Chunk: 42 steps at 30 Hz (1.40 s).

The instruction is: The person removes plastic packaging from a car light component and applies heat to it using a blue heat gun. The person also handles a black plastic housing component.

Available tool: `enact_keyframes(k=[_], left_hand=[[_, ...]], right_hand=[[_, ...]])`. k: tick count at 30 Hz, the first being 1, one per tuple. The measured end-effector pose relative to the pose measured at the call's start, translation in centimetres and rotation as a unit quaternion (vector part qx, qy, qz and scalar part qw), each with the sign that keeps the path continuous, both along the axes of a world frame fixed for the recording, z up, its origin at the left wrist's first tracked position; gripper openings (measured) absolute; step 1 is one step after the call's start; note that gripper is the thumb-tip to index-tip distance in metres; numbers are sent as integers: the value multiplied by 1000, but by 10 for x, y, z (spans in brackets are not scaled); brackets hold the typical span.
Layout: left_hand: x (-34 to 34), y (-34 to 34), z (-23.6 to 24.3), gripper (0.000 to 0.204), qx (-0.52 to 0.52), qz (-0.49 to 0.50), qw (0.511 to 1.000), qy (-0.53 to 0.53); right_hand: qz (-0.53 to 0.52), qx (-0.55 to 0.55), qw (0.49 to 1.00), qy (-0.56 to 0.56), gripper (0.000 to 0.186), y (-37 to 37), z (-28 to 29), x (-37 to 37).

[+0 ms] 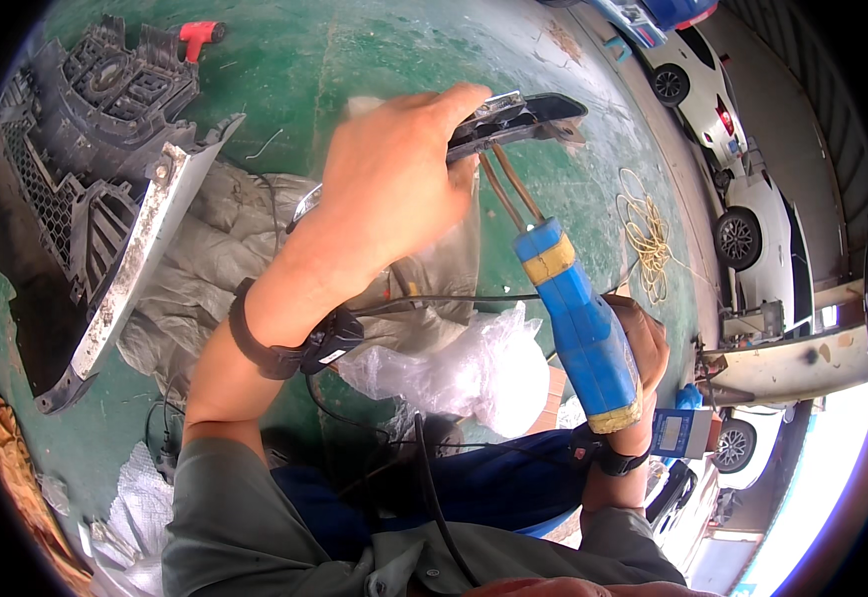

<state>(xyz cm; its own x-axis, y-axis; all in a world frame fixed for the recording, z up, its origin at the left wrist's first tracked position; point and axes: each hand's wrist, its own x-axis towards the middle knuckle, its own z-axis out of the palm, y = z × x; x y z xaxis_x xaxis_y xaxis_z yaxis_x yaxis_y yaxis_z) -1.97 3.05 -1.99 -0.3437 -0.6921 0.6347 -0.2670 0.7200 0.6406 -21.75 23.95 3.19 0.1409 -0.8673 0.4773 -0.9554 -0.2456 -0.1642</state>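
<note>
My left hand is closed on a black plastic car trim piece with a chrome edge, raised at the upper middle. More chrome shows on the other side of my wrist, and most of the piece is hidden behind my hand. My right hand wraps round a blue soldering gun with yellow tape at both ends; its body hides most of my fingers. Two copper-coloured prongs run up from the gun to the underside of the trim. Whether their tips touch it, I cannot tell.
Clear plastic wrap and a grey sheet lie below my hands. A broken bumper and a red heat gun are on the green floor at left. Coiled rope and parked white cars are at right. Black cables cross my lap.
</note>
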Motion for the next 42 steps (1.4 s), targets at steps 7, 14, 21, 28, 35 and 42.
enact_keyframes(k=[7, 14, 21, 28, 35, 42], left_hand=[[0, 1, 1, 43, 6, -1, 1000, -1], [2, 2, 3, 43, 3, -4, 1000, 5], [4, 3, 4, 45, 4, -4, 1000, 3], [5, 2, 4, 45, 3, -10, 1000, 0], [3, 2, 3, 45, -7, -3, 1000, 4], [2, 2, 2, 44, -6, -1, 1000, 0]], right_hand=[[4, 0, 1000, -5, 23, 0, 0, 0], [4, -2, 1000, -4, 24, 1, 1, 3], [2, -8, 1000, 6, 27, 0, 1, 6], [-5, -9, 1000, 14, 27, 0, 2, 7], [-6, -10, 1000, 14, 27, 0, 1, 5], [-5, -12, 1000, 16, 27, 0, 0, 4]])
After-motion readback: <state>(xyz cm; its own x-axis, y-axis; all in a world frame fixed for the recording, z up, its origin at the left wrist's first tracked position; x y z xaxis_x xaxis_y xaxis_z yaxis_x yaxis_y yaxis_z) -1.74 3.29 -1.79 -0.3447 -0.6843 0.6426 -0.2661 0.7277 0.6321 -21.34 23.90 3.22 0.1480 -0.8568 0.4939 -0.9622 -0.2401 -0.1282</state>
